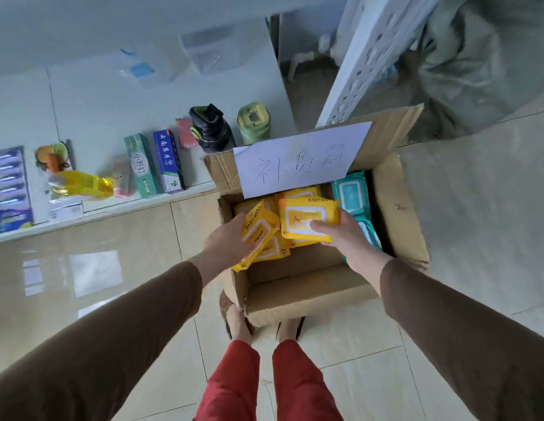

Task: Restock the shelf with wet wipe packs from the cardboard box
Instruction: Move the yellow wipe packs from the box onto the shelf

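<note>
Writing: I read "BABY WIPES" on both yellow packs; the paper sign (301, 158) taped to the box's far flap carries handwritten Chinese characters that I can't make out. Two cartons on the shelf carry printed Chinese, too small to read surely.
Left hand (226, 238): I see it curled round a tilted yellow pack (258, 235), over the left part of the box.
Right hand (337, 229): it grips a second yellow pack (308, 218) by its right end, thumb on the front face, held flat above the others.
Box (395, 208): cardboard, open, flaps spread, standing on the tiled floor (477, 208) just ahead of my feet. Its near part shows bare cardboard bottom.
Box contents: more yellow packs (298, 194) lie along the far and left side; teal packs (349, 192) stand stacked along the right wall.
Shelf (97, 208): low white ledge left of the box, its front edge running down toward the left. On it, left to right: a blue blister card (11, 183), a yellow bag (82, 185), a green carton (140, 165), a blue carton (169, 161), a black bottle (211, 126), a green jar (252, 120).
Room: open floor lies left of the box below the shelf edge, and more to the right. A perforated white post (365, 56) rises behind the box; a grey sack (483, 56) sits beyond it.
</note>
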A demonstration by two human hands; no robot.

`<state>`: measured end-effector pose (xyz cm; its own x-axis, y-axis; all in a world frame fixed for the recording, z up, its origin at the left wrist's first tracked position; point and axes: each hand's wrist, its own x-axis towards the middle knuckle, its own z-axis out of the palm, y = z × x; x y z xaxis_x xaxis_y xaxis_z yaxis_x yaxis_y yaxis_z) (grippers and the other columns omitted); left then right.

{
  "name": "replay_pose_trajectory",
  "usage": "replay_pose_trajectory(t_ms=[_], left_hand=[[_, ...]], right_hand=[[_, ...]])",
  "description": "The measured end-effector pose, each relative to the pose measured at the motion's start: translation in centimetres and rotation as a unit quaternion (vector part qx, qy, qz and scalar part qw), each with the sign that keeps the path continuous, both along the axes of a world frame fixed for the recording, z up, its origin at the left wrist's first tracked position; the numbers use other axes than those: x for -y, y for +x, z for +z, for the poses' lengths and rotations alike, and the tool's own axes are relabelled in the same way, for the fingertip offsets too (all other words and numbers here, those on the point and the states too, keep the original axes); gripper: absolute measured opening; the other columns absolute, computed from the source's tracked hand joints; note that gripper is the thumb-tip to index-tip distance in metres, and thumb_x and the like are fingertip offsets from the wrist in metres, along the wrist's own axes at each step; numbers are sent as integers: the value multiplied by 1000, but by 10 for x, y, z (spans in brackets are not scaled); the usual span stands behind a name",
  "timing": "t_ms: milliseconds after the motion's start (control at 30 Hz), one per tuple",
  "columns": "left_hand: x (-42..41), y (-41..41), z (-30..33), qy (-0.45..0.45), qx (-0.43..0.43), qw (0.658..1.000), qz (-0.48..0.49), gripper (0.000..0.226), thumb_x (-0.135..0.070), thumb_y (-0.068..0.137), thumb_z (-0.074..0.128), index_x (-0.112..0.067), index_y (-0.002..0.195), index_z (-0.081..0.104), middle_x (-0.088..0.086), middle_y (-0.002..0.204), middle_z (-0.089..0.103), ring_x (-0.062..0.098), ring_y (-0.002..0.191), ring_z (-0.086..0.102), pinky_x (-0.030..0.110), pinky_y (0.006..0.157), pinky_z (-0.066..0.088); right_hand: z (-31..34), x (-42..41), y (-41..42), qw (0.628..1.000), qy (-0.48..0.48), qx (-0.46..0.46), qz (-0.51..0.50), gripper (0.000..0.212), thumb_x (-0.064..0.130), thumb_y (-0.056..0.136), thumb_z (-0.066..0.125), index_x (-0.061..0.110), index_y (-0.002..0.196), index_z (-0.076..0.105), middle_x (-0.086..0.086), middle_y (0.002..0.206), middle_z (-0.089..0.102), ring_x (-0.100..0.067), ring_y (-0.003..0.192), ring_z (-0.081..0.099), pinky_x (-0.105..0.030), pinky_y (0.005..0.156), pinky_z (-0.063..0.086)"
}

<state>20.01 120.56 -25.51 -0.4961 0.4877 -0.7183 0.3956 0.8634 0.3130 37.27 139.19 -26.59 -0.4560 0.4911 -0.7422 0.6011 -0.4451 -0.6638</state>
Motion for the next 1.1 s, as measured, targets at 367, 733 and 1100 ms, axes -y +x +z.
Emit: replay_pose_trajectory(t_ms=[367,733,1100], left_hand=[[151,-106,296,154,-17,984,83,61,-38,83,72,-43,135,41,-9,96,63,15,82,61,31,65,48],[272,-289,433,237,-108,961,90,61,-30,83,73,-49,133,42,-6,102,68,19,89,65,38,81,53],[230,-476,454,250,-174,951,45,62,-22,82,76,-39,135,48,-4,118,63,24,102,61,41,90,53]], right_hand=[[311,100,-110,970,116,-174,125,35,21,86,76,27,119,64,7,110,75,-8,102,70,-22,84,52],[429,203,-301,950,163,-243,114,20,19,87,71,28,105,69,7,104,76,-9,93,70,-29,79,47],[438,181,-458,937,171,-282,120,30,15,86,73,27,113,68,5,110,75,-16,100,73,-32,88,55]])
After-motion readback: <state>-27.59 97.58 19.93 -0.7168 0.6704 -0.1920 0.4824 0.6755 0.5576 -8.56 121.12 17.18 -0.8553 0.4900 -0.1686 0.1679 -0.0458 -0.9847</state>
